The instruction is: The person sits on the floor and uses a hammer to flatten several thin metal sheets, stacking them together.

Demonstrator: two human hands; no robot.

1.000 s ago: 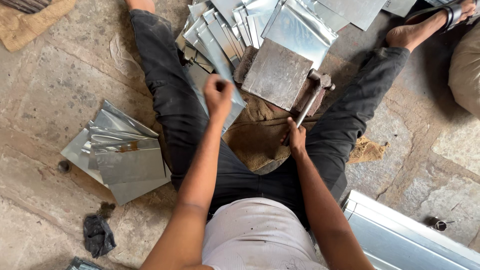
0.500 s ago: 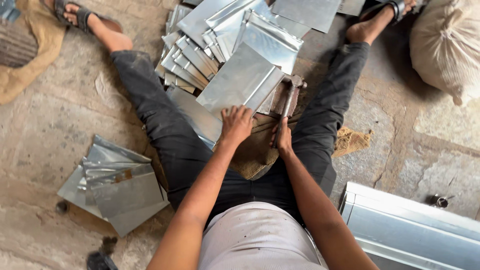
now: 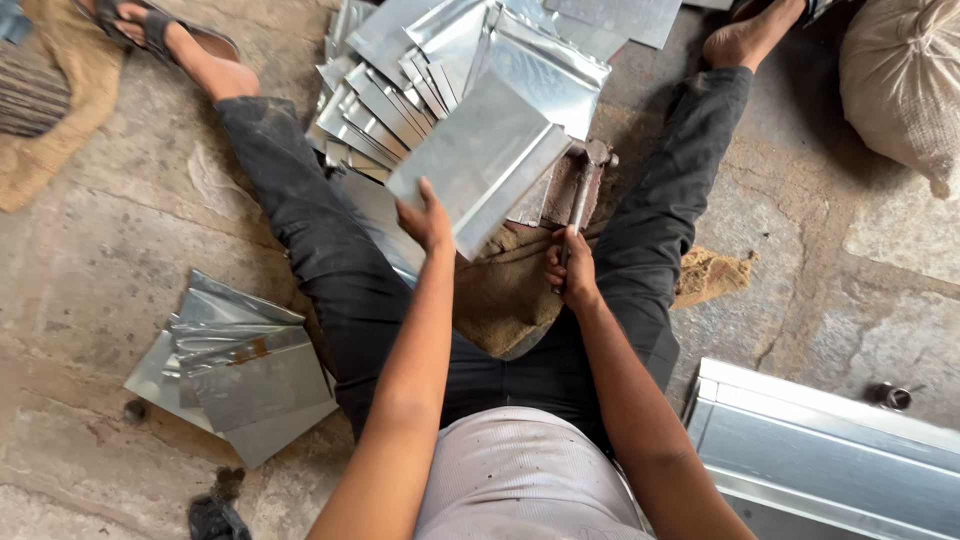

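stone floor (image 3: 120, 250), person sitting legs apart | left hand (image 3: 428, 222) pinching a metal sheet (image 3: 478, 160) over the lap | right hand (image 3: 572, 272) gripping a hammer (image 3: 584, 190) | sharp edge could be cutting fingers, or sheet slipping

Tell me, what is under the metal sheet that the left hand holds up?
Under the sheet the left hand holds lie brown sacking and part of the hammer gripped by the right hand. The sheet covers whatever lies directly beneath its middle.
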